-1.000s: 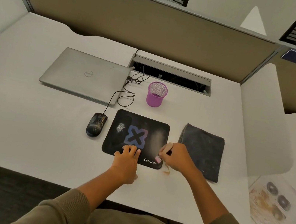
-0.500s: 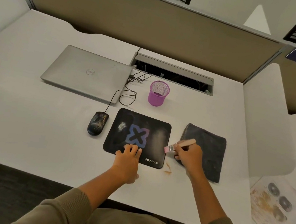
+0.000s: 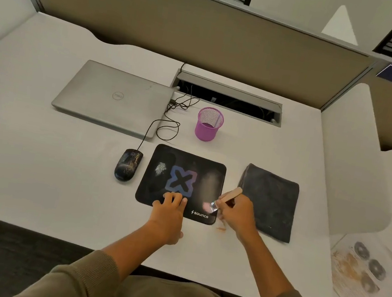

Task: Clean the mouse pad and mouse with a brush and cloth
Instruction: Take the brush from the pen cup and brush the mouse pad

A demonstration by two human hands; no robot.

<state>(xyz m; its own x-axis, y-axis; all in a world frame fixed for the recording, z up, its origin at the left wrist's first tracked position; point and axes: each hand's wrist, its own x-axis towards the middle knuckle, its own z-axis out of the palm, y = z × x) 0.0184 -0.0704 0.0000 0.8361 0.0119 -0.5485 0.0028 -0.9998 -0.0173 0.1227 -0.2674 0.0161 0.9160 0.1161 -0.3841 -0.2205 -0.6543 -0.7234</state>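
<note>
Pinning the dusty black mouse pad (image 3: 181,182), flat left hand (image 3: 168,217); right hand (image 3: 237,215) grasps brush (image 3: 224,200).

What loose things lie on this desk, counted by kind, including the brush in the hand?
Laptop: 1
Mouse: 1
Mouse pad: 1
Purple mesh cup: 1
Dark cloth: 1
Brush, held in the right hand: 1
Total: 6
</note>
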